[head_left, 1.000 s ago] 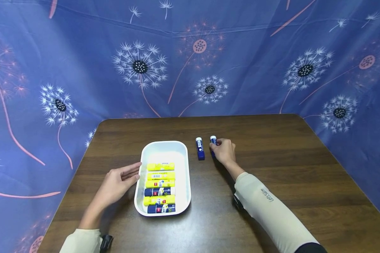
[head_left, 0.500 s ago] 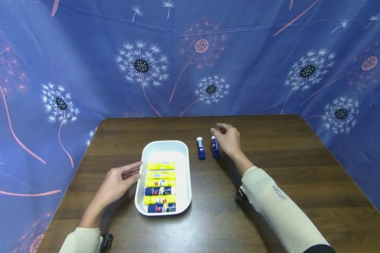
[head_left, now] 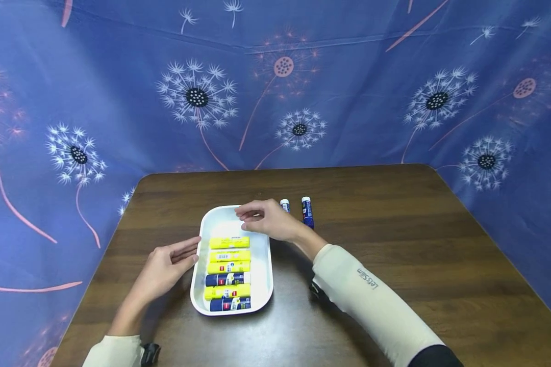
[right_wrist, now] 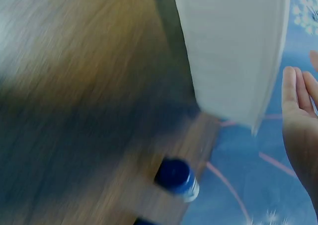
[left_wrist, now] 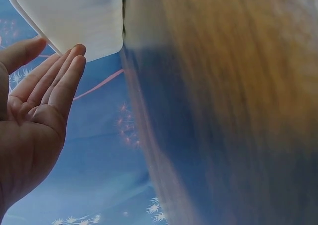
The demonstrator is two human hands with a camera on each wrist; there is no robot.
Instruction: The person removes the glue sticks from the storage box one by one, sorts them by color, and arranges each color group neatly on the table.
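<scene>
So the tray (head_left: 259,278) sat left of centre on the counter (head_left: 395,229), with the left hand (head_left: 163,267) at its left side. Fingers straight, fingertips up against the rim, grip wrapped round nothing, so I'd guess that was just to keep the tray from sliding, since a light thing like that probably shifts easily. The right hand (head_left: 273,219) hung over the far right part of the tray, fingers loosely extended and no sign of anything in that grip; couldn't tell if it touched the rim. Inside were four yellow tubes (head_left: 229,242) and two blue tubes (head_left: 226,279), all lying crosswise in one neat stack of rows toward the near end, likely because parallel like that they don't roll about much. The far end of the tray was bare. Two more blue ones lay outside, just right of the tray: the nearer loose tube (head_left: 285,205) was mostly hidden behind the hand and wrist, the farther loose tube (head_left: 307,211) showed fully, white ends pointing away, side by side with a gap, which probably made each easy to pinch.
</scene>
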